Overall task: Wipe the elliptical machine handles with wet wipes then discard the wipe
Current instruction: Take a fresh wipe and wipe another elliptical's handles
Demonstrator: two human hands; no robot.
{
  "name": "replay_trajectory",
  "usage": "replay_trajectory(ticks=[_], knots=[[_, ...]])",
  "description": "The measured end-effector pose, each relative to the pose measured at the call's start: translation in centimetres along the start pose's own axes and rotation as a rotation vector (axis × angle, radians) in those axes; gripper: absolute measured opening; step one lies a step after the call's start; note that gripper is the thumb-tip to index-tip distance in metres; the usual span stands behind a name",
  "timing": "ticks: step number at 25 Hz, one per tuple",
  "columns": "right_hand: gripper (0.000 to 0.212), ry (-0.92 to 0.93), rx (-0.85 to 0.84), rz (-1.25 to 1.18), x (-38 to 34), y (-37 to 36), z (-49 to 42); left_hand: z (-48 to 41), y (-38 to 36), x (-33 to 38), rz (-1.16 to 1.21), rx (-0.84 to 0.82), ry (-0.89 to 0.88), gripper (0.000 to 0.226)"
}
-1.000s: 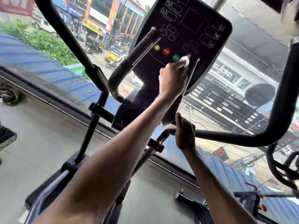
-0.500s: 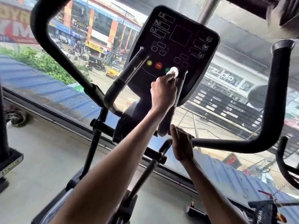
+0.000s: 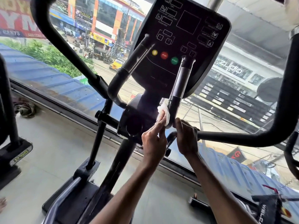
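Note:
A black elliptical fills the view. Its right inner handle (image 3: pixel 181 81), with a silver sensor strip, rises in front of the console (image 3: pixel 182 38). My left hand (image 3: pixel 153 143) pinches a crumpled white wet wipe (image 3: pixel 164 113) and presses it against the base of that handle. My right hand (image 3: pixel 186 139) grips the bar (image 3: pixel 234 137) that runs to the outer right handle, just right of the wipe. The left inner handle (image 3: pixel 127 70) stands untouched further left.
The long left swing arm (image 3: pixel 68 49) crosses the upper left, and the right swing arm (image 3: pixel 289 97) curves along the right edge. A big window (image 3: pixel 56 88) sits behind the machine. Grey floor (image 3: pixel 48 151) lies below, with another machine's base (image 3: pixel 14 152) at left.
My left hand has slid the wipe down the right inner handle, from its top by the green button to its base. My right hand keeps its grip on the bar.

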State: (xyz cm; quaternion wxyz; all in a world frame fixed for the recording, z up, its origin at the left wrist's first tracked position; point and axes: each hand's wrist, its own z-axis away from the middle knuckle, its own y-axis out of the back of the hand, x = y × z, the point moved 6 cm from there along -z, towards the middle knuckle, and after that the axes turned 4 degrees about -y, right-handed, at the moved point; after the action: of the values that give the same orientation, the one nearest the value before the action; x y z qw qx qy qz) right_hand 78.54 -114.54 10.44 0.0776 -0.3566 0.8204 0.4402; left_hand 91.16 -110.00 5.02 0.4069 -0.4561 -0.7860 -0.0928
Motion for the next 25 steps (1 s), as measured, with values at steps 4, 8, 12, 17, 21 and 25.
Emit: replay_trajectory(ticks=[4, 8, 12, 17, 21, 25], knots=[[0.045, 0.005, -0.014, 0.040, 0.2, -0.1, 0.1, 1.1, -0.6, -2.2, 0.171, 0.117, 0.204, 0.027], [0.043, -0.015, -0.024, 0.021, 0.3, -0.3, 0.2, 2.1, -1.3, -4.2, 0.325, 0.148, 0.351, 0.019], [0.049, -0.014, -0.017, 0.009, 0.7, -0.4, 0.3, 2.5, -2.7, -8.1, 0.347, 0.070, 0.426, 0.018], [0.064, -0.036, -0.012, -0.009, 1.5, -0.5, 0.3, 2.6, -5.4, -13.7, 0.210, -0.119, 0.475, 0.018], [0.060, -0.040, -0.005, -0.052, 1.5, -0.4, 0.2, 1.4, -7.5, -17.0, 0.045, -0.254, 0.447, 0.022], [0.057, -0.024, -0.013, -0.086, 1.7, -0.5, 0.1, 0.5, -8.7, -18.4, -0.109, -0.389, 0.391, 0.030]])
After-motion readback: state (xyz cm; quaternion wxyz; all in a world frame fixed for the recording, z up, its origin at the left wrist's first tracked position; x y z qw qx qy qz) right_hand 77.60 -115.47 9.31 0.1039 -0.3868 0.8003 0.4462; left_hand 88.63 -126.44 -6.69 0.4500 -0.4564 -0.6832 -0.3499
